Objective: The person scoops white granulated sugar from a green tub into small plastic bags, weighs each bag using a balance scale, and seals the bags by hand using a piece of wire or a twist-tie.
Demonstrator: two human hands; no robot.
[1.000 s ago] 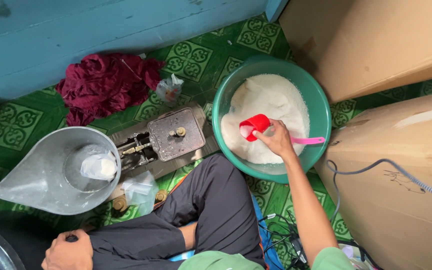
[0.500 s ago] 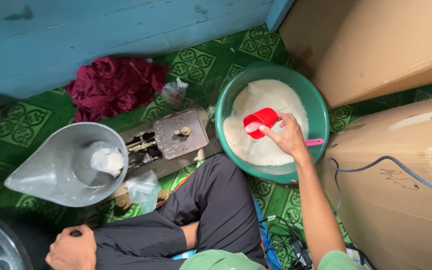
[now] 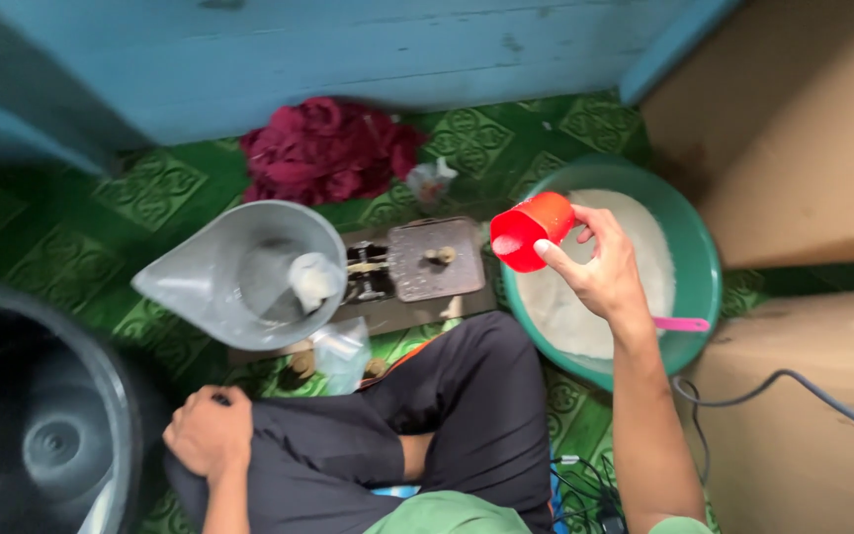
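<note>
While our right hand has its grip closed around a small red cup, we've got it lifted and tipped on its side over the left rim of the green basin, its mouth facing left toward the scale. That basin sits on the floor and is filled with white grainy stuff, and a pink handle pokes out near the basin's right edge. Just left of the cup sits a little metal balance scale, with a big grey scoop-shaped pan beside it holding a clear plastic bag; another clear bag lies just below the pan. Our left hand is curled into a loose fist, resting on our knee in dark trousers and holding nothing we can make out. Further back, a dark red cloth is bunched on the green patterned floor, and cardboard boxes stand on the right.
</note>
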